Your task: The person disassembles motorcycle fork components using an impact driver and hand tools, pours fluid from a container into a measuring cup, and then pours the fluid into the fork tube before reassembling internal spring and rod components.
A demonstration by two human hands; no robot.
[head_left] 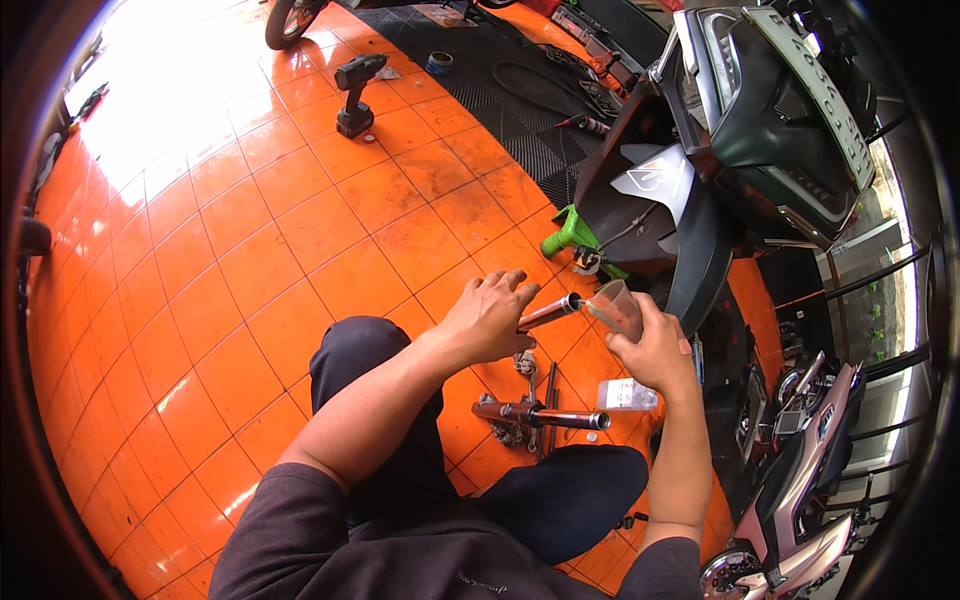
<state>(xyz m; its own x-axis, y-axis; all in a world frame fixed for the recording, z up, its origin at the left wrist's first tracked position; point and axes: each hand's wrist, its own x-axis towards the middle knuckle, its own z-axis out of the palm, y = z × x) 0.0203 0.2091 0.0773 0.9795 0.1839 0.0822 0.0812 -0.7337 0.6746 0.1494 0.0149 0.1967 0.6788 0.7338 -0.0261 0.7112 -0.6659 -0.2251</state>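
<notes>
My left hand [495, 310] holds an upright-angled chrome fork tube [550, 310], some fingers raised above it. My right hand [650, 340] grips a translucent plastic cup [615, 306], tilted with its rim at the tube's open top. A second fork leg [578, 417] lies on the orange tiles below, beside a long spring [551, 437] and metal parts. A clear plastic bottle [627, 395] with a white label lies beside my right forearm, and a small white cap [591, 437] is near the fork leg.
A dark scooter [760, 120] stands at right above a green stand [570, 235]. A pink scooter [800, 480] is at lower right. A cordless impact driver [355, 100] and a small tin [438, 62] sit farther back, near a black mat [500, 120]. A wheel [290, 22] shows at top.
</notes>
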